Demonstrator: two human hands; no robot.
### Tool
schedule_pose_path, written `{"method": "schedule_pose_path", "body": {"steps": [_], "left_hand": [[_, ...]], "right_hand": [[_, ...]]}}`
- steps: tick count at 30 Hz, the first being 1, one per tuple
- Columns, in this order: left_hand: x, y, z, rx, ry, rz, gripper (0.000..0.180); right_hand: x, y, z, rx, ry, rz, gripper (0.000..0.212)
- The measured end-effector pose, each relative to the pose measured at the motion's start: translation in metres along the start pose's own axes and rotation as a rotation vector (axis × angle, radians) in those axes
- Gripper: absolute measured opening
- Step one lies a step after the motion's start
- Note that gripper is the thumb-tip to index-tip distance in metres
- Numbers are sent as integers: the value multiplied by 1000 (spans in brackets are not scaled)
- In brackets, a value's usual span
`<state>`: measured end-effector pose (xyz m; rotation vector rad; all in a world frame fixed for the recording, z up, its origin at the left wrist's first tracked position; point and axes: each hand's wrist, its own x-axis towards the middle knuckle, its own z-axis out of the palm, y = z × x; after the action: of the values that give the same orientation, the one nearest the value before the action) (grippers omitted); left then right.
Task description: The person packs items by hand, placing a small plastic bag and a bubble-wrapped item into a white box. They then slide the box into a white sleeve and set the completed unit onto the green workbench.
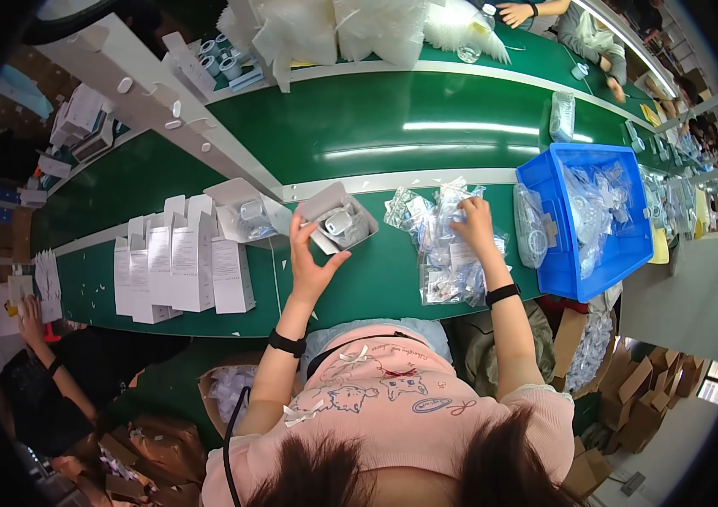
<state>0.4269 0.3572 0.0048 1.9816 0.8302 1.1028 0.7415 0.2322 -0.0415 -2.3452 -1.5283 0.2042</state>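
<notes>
My left hand (312, 272) holds an open white cardboard box (325, 201), thumb and fingers at its near side. Inside that box lies a white and grey part (339, 222) in clear plastic. My right hand (477, 223) is over a pile of small clear plastic packets (450, 272), its fingers curled onto a packet at the top; the fingertips are partly hidden. Just left of the held box, a second open white box (225, 196) contains a similar bagged part (251, 209). Several closed white boxes (192, 262) stand in a row farther left.
A blue bin (580, 289) of bagged parts stands at the right, with a clear bagged item (530, 228) against its side. A pale metal post (182, 110) rises left of centre. Beyond is a green conveyor (317, 127). Another person's hand (31, 319) shows at far left.
</notes>
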Motion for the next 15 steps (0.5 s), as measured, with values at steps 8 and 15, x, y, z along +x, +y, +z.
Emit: {"method": "schedule_pose_path", "body": {"steps": [8, 15], "left_hand": [[22, 31, -7, 172, 15, -151, 16], [35, 19, -13, -45, 38, -458, 10]], "right_hand": [[4, -115, -68, 1182, 351, 13, 33], [26, -181, -52, 430, 137, -910, 29]]}}
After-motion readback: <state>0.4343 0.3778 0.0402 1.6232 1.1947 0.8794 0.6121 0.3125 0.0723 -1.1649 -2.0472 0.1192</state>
